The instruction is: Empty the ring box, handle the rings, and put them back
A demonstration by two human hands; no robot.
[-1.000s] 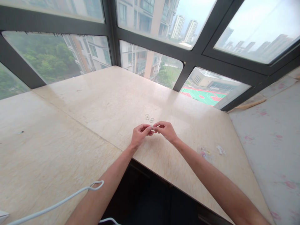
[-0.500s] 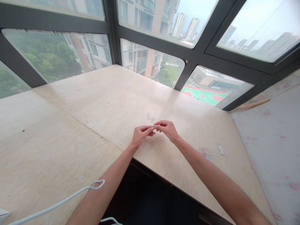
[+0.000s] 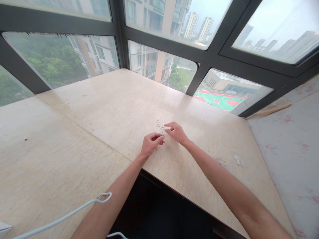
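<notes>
My left hand (image 3: 152, 142) is closed in a pinch on a small thin ring (image 3: 163, 135), which shows at the fingertips; whether more than one is held there I cannot tell. My right hand (image 3: 176, 131) is open, thumb and forefinger apart, just beyond and to the right of the left. Several thin metal rings (image 3: 158, 125) lie on the pale marbled counter (image 3: 119, 109) past my hands. The forefinger of my right hand is close to the nearest rings, partly covering one of them.
Clear plastic packets (image 3: 221, 161) and a small white piece (image 3: 238, 160) lie right of my right forearm. A white cable (image 3: 67, 216) crosses at lower left near my left forearm. A tiny dark bit (image 3: 25, 140) lies far left. Dark-framed windows (image 3: 159, 43) edge the counter.
My right hand has moved off the left fingertips, slightly up and away toward the rings, its fingers now spread. My left hand stays nearly in place, still pinching the ring.
</notes>
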